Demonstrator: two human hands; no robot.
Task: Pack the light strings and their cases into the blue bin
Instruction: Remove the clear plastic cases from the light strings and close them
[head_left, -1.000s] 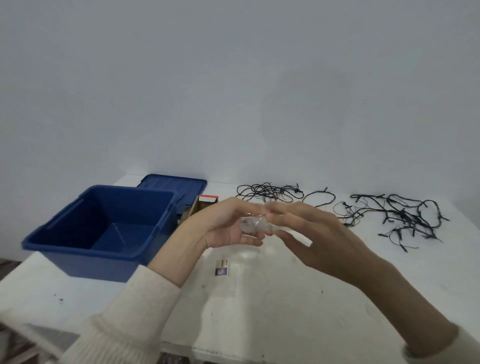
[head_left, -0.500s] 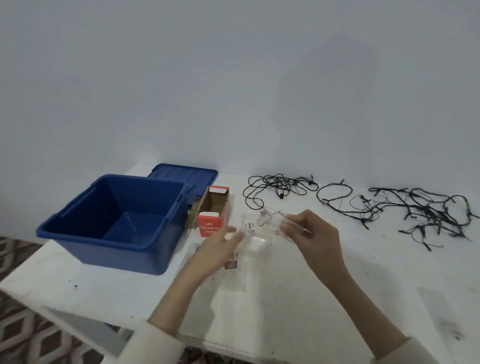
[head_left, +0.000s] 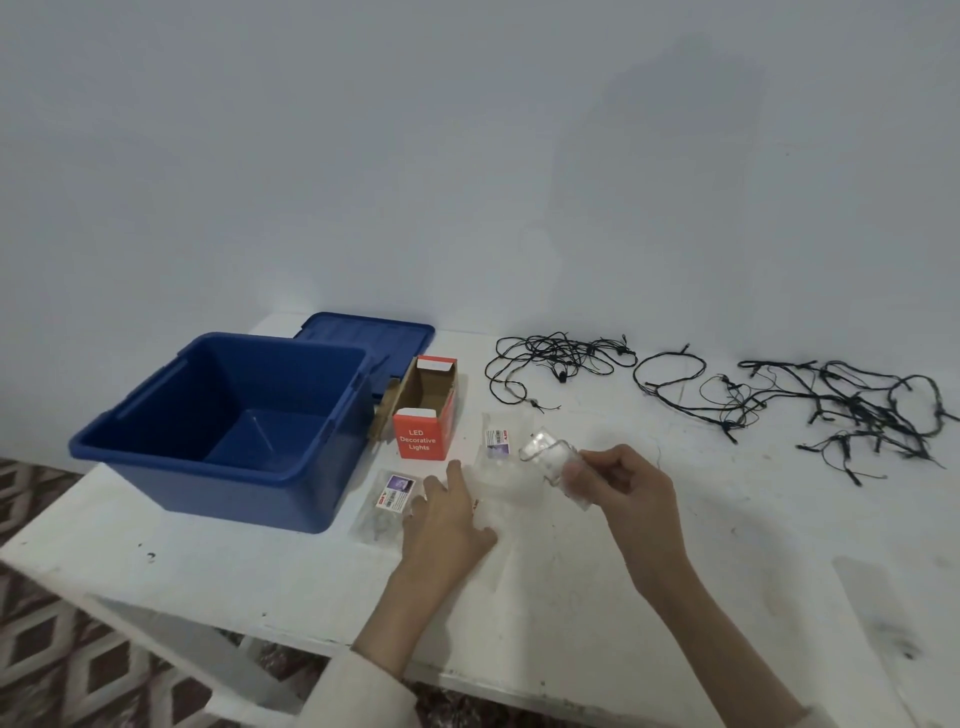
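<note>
Packing unstarted: blue bin empty; right hand pinches what seems a clear case, left hand rests flat on bench.

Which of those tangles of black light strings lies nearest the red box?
The left tangle, thin-wired, lies just right of the red LED Decorative Lights box. The thicker tangle sprawls much farther to the right.

White table: painted top scuffed, dark specks, grey smear near its right edge. Behind the table: plain pale wall, soft even light, faint shadow. Below the table's left end: floor, brown-and-white diamond tiles.
</note>
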